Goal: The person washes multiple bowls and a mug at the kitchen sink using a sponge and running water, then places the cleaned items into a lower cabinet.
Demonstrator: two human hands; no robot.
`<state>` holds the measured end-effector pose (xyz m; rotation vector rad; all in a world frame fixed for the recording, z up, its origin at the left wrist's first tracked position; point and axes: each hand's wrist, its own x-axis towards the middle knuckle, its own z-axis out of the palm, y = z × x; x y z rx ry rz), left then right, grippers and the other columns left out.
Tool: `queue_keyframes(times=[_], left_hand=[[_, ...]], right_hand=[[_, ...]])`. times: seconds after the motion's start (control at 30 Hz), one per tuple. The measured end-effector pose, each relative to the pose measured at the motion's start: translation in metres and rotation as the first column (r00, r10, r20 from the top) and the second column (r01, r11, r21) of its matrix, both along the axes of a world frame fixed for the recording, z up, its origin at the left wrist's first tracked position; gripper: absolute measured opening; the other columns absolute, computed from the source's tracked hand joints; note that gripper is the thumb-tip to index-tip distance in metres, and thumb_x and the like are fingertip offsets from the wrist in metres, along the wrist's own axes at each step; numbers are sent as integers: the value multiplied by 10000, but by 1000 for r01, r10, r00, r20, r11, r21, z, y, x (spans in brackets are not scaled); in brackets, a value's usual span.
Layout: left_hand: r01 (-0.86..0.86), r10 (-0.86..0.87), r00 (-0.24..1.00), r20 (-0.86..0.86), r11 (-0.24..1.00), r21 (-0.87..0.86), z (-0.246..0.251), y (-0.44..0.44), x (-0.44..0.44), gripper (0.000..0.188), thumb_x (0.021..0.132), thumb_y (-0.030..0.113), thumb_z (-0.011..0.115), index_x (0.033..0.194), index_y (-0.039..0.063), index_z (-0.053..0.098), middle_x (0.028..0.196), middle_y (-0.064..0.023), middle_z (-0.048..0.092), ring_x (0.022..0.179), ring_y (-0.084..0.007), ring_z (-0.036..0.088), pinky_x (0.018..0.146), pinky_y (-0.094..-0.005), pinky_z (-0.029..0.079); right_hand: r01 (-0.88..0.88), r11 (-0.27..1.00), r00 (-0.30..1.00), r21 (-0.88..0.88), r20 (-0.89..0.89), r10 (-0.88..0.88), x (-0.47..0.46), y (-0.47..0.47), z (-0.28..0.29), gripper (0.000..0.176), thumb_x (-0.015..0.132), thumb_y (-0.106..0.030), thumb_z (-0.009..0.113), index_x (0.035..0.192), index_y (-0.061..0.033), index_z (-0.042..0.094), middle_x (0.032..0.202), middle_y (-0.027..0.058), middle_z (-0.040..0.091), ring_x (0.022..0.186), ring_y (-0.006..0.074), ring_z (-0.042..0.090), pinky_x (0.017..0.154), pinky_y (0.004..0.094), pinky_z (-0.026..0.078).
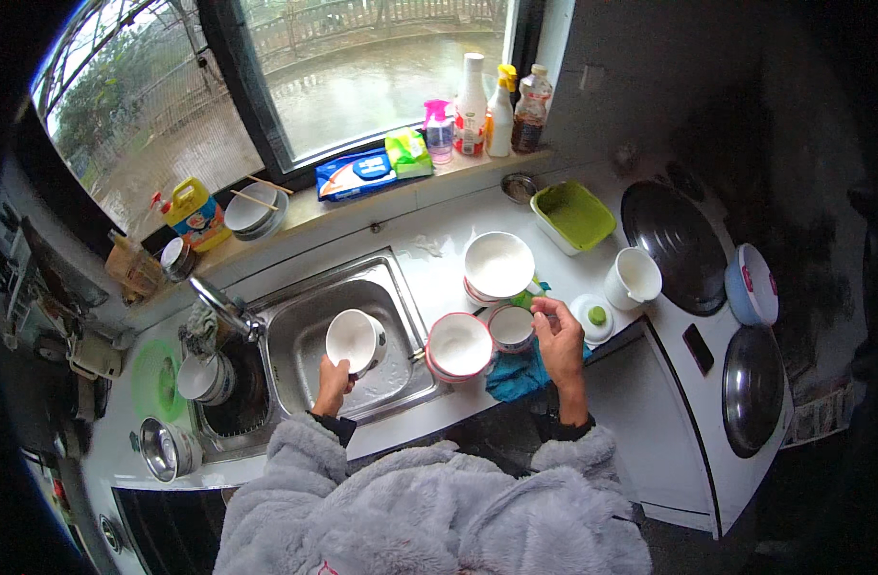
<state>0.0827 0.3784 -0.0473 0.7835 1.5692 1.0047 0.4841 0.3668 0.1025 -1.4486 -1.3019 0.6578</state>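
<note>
My left hand (332, 384) grips the rim of a white bowl (353, 339) with dark marks on its outside, tilted over the right sink basin (293, 345). Over the counter, my right hand (560, 338) has its fingers bent beside a small patterned bowl (511, 327); whether they touch it is unclear. Left of that bowl stand stacked red-rimmed bowls (460, 345). Behind it, a large white bowl (499, 264) with a handle rests on other red-rimmed ware. A teal cloth (518, 374) lies partly beneath the small bowl.
A faucet (227, 309) reaches over the sink's divider. Bowls (203, 379) stand in the left basin, near a metal bowl (167, 449). To the right are a white lid (592, 320), a white pot (632, 278) and a green container (573, 215). Bottles (470, 108) line the sill.
</note>
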Motion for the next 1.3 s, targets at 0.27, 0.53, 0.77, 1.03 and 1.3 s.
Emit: queue_keyframes(times=[0.27, 0.53, 0.77, 1.03, 1.3], left_hand=[[102, -97, 984, -152, 995, 24, -13, 96, 82, 222, 837, 52, 457, 978, -108, 515, 598, -150, 610, 392, -179, 552, 318, -324, 388], [96, -66, 936, -345, 993, 70, -40, 145, 128, 215, 866, 68, 498, 995, -94, 439, 638, -176, 640, 424, -233, 610, 354, -347, 455], [202, -202, 979, -10, 978, -53, -41, 148, 125, 442, 962, 147, 503, 1271, -100, 306, 833, -209, 657, 603, -253, 675, 464, -345, 561], [284, -277, 955, 104, 956, -68, -2, 76, 96, 552, 992, 252, 528, 1446, 43, 295, 1105, -160, 604, 850, -245, 664, 646, -371, 584], [357, -358, 891, 278, 933, 56, 52, -6, 143, 905, 892, 598, 565, 1544, 135, 140, 1563, -167, 176, 1413, -323, 264, 1031, -512, 416]], right_hand=[[-38, 989, 993, -140, 106, 53, 29, -18, -37, 205, 894, -82, 619, 1081, -5, 645, 959, 101, 701, 830, 155, 675, 724, 291, 536], [-152, 951, 977, -271, 103, 185, 38, -44, -60, 191, 879, -89, 626, 1057, -23, 648, 981, 142, 683, 833, 257, 676, 706, 344, 539], [-350, 863, 932, -365, -44, 359, 6, -35, -108, 218, 861, -118, 638, 1051, -12, 643, 956, 169, 695, 877, 294, 687, 756, 378, 537], [-410, 749, 883, -521, -23, 468, -12, -22, -164, 274, 856, -106, 604, 1107, 3, 630, 992, 199, 694, 925, 329, 683, 812, 394, 527], [-481, 760, 748, -437, -656, 97, -21, 0, -201, 604, 956, -525, 490, 1418, -152, 378, 1300, 68, 528, 1111, 220, 577, 814, 370, 525]])
